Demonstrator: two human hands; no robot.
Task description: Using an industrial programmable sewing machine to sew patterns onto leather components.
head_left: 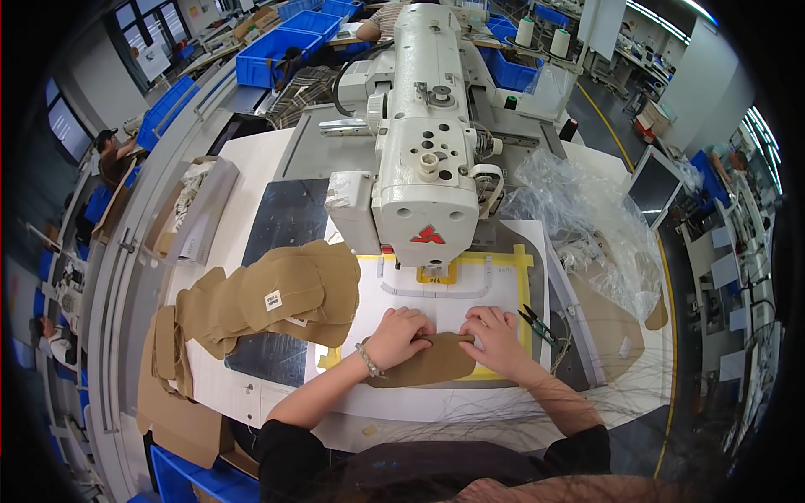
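A brown fabric piece [423,362] lies in front of me, with its far edge between my two hands. My left hand [397,335], a beaded bracelet at its wrist, pinches that edge on the left. On the right, my right hand [495,337] grips the same edge with curled fingers. Beyond them stands a large white sewing machine [428,184], its needle area over a white template sheet [394,306] bordered with yellow tape. To the left, a stack of brown fabric pieces [277,289] with small white labels rests partly on a dark plate [285,218].
Green-handled snips [538,323] lie right of my right hand. Crumpled clear plastic [595,226] covers the table's right side. A white box [197,210] of pale material stands at far left. Blue bins [272,57] are behind the machine. Other people work farther off at left and right.
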